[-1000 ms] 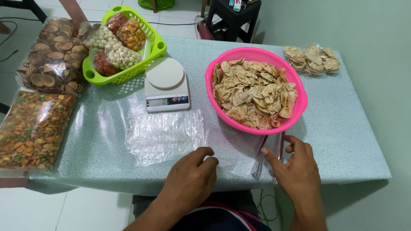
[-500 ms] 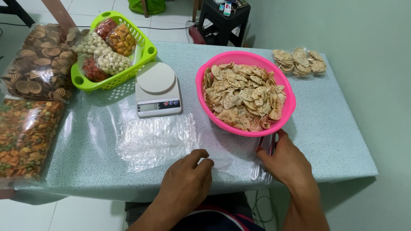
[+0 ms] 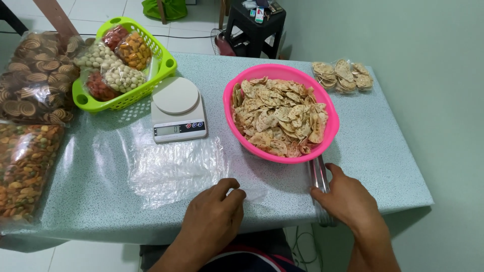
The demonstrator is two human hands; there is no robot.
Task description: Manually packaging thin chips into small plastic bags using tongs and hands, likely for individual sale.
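While curled, fingers (image 3: 229,189) on plastic bags (image 3: 174,168)

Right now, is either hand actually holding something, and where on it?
The right hand grips the metal tongs by their near end beside the pink bowl. The left hand holds nothing; its fingertips rest on the clear plastic bags.

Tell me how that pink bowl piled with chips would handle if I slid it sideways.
The pink bowl looks like thin plastic, so probably light and a bit flexible. The chips are heaped near the rim, so a jolt could spill or break some. On the smooth table cover it would likely slide, not tip.
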